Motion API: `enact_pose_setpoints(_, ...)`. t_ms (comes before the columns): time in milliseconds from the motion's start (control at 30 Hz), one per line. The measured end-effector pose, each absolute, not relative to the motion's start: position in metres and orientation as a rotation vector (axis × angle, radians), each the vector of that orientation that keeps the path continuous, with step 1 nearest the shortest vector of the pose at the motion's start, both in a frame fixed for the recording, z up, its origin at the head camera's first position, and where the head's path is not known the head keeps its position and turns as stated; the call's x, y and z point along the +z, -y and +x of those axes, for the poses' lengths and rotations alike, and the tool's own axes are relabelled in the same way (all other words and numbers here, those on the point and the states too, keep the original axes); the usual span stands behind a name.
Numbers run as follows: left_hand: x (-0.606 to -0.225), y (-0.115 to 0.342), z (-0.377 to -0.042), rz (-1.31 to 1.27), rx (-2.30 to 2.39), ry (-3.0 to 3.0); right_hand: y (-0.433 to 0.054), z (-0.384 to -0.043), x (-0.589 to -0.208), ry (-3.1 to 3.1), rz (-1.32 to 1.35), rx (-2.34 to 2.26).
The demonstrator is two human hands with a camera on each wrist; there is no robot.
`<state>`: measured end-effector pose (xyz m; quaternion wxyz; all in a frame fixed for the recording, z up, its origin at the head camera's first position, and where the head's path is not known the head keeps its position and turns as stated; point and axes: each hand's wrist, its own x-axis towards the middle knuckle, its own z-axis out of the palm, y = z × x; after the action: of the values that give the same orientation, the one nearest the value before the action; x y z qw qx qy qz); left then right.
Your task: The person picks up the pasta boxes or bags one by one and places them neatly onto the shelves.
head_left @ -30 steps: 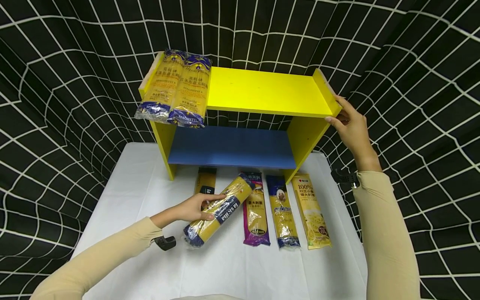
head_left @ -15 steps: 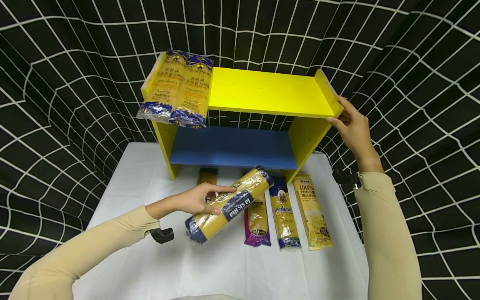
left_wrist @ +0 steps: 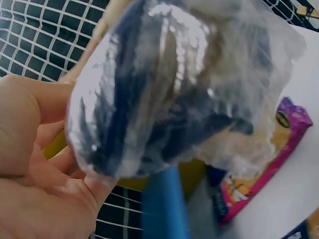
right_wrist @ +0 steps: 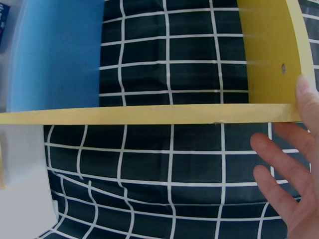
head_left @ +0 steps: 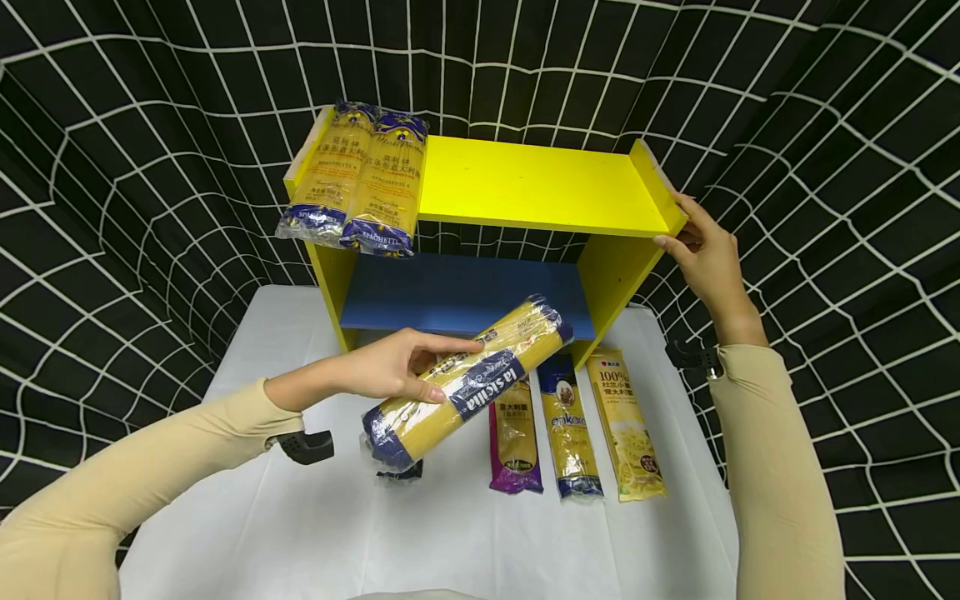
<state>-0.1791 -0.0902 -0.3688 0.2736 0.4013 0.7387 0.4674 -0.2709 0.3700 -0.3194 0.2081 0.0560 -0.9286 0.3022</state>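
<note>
My left hand (head_left: 393, 367) grips a la sicilia spaghetti pack (head_left: 483, 383) around its middle. The yellow pack with blue bands is tilted, its far end overlapping the blue lower shelf (head_left: 465, 292) in the head view. Its crinkled clear wrap and blue end (left_wrist: 174, 94) fill the left wrist view. At the upper right, my right hand (head_left: 705, 250) pinches the front top corner of the shelf unit's yellow side panel (head_left: 651, 187). In the right wrist view the thumb lies on the panel's edge (right_wrist: 299, 55), with the other fingers on the outer side.
Two spaghetti packs (head_left: 322, 175) lie side by side at the left of the yellow top shelf (head_left: 525, 183). On the white table (head_left: 300, 533) are a purple-edged pasta pack (head_left: 516, 442), a blue-ended pack (head_left: 567, 425) and a pale yellow pack (head_left: 626, 425). A dark pack end (head_left: 405, 472) shows below the held pack.
My left hand has raised the spaghetti pack from low over the table, up and to the right toward the shelf unit. The right hand has kept its hold on the panel.
</note>
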Motion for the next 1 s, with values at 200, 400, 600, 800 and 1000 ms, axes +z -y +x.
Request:
enact_pose_setpoints(200, -0.330, 0.093, -0.177, 1.051, 1.300, -1.985, -0.370, -0.270, -0.320, 2.587, 0.154, 0.841)
enact_pose_setpoints(400, -0.293, 0.095, -0.177, 1.050, 1.346, -2.069, -0.370, -0.271, -0.320, 2.576, 0.162, 0.842)
enact_pose_setpoints(600, -0.259, 0.097, -0.180, 0.981, 1.454, -2.141, -0.370, -0.272, -0.320, 2.566, 0.174, 0.847)
enact_pose_setpoints(800, -0.236, 0.097, -0.191, 0.723, 1.623, -2.211, -0.370, -0.272, -0.320, 2.567, 0.178, 0.842)
enact_pose_setpoints(1000, -0.223, 0.094, -0.213, 0.488, 1.803, -2.178, -0.370, -0.272, -0.320, 2.566, 0.176, 0.847)
